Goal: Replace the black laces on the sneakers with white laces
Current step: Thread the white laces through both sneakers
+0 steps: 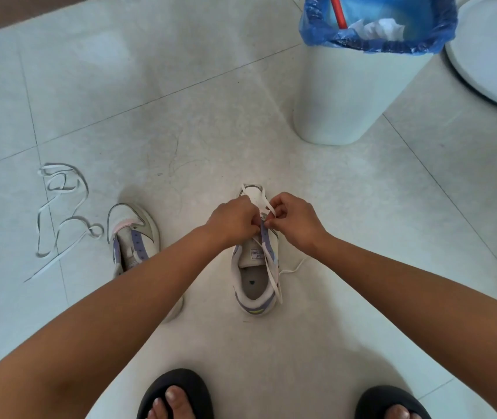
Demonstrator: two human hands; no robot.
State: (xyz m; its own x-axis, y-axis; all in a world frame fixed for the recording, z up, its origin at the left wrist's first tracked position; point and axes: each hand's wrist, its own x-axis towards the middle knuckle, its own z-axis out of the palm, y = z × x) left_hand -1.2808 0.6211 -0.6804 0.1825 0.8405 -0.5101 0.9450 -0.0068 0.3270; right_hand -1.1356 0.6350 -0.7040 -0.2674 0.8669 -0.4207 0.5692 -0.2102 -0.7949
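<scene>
A white sneaker with lilac trim (254, 279) stands on the floor in front of me, toe pointing away. A white lace (271, 267) runs through its front eyelets and trails down its right side onto the floor. My left hand (232, 220) and my right hand (294, 219) meet over the front eyelets, each pinching the lace. A second matching sneaker (134, 234) stands to the left without a lace, partly hidden by my left forearm. Another white lace (60, 213) lies loose in loops on the floor further left.
A white waste bin (353, 86) with a blue liner stands at the back right. Beside it is the rim of a white round object (489, 65). My feet in black slippers (177, 397) are at the bottom edge. The floor is pale tile.
</scene>
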